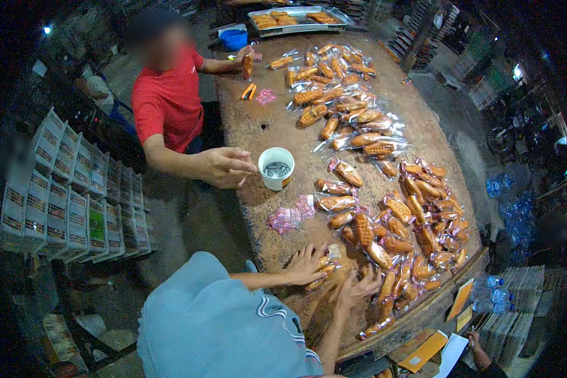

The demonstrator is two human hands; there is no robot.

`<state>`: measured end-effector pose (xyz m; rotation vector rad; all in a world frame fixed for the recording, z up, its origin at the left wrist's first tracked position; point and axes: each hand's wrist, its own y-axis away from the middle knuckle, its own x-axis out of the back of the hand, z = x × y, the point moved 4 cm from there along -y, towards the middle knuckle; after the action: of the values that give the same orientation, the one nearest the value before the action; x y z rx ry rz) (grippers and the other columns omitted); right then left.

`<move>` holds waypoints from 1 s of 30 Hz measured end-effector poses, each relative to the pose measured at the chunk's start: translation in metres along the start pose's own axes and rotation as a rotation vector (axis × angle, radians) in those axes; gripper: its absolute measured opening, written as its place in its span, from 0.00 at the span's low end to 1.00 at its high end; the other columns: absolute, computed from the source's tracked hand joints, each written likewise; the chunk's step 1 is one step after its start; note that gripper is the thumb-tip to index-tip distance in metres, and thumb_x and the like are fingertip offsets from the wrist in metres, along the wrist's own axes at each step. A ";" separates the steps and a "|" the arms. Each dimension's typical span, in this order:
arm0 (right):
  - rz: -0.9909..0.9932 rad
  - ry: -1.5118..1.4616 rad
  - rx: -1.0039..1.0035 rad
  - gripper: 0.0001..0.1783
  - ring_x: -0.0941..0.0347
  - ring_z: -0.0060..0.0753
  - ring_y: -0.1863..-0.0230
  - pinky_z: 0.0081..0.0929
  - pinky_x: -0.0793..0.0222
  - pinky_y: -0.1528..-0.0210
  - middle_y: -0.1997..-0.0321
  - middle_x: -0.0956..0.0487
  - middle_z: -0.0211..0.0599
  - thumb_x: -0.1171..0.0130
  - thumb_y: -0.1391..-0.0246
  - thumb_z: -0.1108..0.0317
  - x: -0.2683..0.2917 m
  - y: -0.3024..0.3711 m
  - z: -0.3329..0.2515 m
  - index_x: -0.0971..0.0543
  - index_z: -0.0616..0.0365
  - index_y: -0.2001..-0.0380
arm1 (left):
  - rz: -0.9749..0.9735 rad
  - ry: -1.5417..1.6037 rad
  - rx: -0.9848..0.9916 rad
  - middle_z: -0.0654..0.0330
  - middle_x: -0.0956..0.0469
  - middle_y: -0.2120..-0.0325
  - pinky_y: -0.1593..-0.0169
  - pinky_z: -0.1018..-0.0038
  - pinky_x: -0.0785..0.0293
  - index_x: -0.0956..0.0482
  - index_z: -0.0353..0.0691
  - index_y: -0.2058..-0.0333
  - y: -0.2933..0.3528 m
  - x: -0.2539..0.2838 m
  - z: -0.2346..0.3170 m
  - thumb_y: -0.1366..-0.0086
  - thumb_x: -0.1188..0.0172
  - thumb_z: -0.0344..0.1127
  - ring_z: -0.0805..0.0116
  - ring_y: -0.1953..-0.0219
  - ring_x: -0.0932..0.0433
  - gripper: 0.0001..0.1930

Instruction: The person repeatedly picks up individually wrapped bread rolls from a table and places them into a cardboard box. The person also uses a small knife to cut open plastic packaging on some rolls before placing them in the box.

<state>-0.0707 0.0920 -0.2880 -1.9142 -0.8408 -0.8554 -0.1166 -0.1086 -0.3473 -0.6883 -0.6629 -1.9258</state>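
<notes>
My left hand (pixel 305 266) lies over a bread roll in clear wrap (pixel 321 277) near the table's front edge, fingers spread and the thumb side against it. To its right, my right hand (pixel 361 285) reaches among more wrapped rolls, its fingers apart and slightly bent. Whether its fingertips touch a roll I cannot tell. A dense pile of wrapped rolls (pixel 416 230) lies just beyond and to the right. Pink printed strips (pixel 291 215) are scattered on the wood beyond my left hand. Farther off stands a white cup (pixel 276 169) with shiny grey contents.
Across the wooden table (pixel 246 126), a co-worker in red (pixel 170 94) has one hand by the cup, the other on a roll. Orange-handled cutters (pixel 248 92), a second pile (pixel 343 94) and a metal tray (pixel 296 22) lie farther away. White crates (pixel 75 195) stand left.
</notes>
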 end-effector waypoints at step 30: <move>-0.192 0.266 -0.148 0.37 0.36 0.54 0.40 0.49 0.41 0.37 0.35 0.25 0.34 0.31 0.48 0.71 -0.006 -0.084 -0.002 0.26 0.44 0.33 | -0.121 0.014 -0.337 0.35 0.46 0.32 0.29 0.45 0.38 0.24 0.53 0.35 0.001 0.057 0.012 0.38 0.27 0.40 0.31 0.30 0.43 0.32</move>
<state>-0.1420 0.1235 -0.2563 -1.8115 -0.8260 -1.2892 -0.1355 -0.1345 -0.2991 -0.8579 -0.3799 -2.1791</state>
